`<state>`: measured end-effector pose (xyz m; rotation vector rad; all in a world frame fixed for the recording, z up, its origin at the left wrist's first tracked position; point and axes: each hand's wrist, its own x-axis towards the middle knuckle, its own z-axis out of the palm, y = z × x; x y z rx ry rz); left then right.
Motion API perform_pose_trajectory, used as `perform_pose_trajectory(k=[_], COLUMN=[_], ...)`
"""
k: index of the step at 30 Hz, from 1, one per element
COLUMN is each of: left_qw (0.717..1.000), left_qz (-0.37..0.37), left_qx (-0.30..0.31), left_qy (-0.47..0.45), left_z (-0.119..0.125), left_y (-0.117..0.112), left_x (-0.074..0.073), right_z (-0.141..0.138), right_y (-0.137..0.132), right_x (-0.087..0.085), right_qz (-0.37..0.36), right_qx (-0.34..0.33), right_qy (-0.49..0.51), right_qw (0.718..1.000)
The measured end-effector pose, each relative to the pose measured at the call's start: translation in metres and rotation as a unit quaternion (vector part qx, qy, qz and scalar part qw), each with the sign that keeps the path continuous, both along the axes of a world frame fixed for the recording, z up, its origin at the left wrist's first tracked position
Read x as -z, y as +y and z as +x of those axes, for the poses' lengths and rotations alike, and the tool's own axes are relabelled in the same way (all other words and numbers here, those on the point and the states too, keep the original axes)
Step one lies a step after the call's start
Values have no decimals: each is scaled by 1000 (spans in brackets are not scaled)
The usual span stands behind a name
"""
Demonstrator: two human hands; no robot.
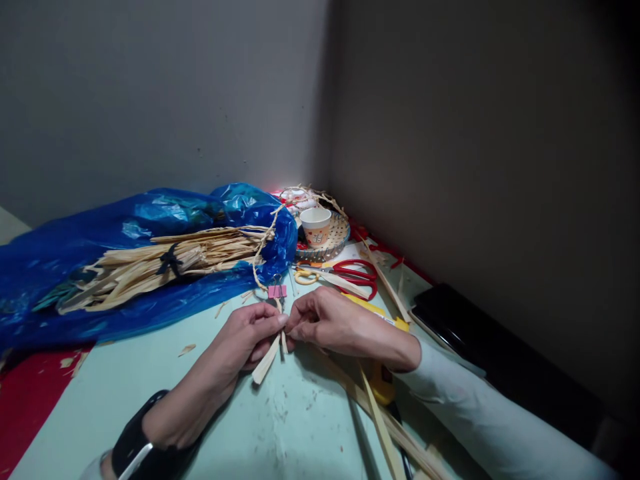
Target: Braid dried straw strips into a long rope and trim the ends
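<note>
Together, the left hand [253, 331] and right hand [325, 323] pinch pale strips [267, 361]. A pink clip [277, 291] sits just beyond at twelve o'clock, a tied bundle [200, 255] at ten o'clock.

A craft corner, folks, home or workshop I can't tell: a pale table [300, 420] where two grey walls [165, 87] meet, a bundle of dry strips [133, 270] on blue plastic [100, 227], scissors [340, 269] lying out, a woven tray [340, 241], and scraps [187, 350] scattered about!
</note>
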<state>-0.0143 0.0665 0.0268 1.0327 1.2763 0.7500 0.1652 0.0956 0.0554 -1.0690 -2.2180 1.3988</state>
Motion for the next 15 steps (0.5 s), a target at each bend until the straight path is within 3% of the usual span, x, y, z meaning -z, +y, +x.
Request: perform_pose_trajectory(k=[4,15], left_qw=[1000,998], left_qz=[-6,-3], left_qx=[-3,3], left_qy=[9,64], left_z=[-1,-5], left_y=[2,1], left_x=[-2,-7], right_z=[3,5], right_y=[1,4], right_x=[1,-1], right_qz=[-33,19], right_qx=[-14,-34], right_qy=[5,-53], right_qw=[999,998])
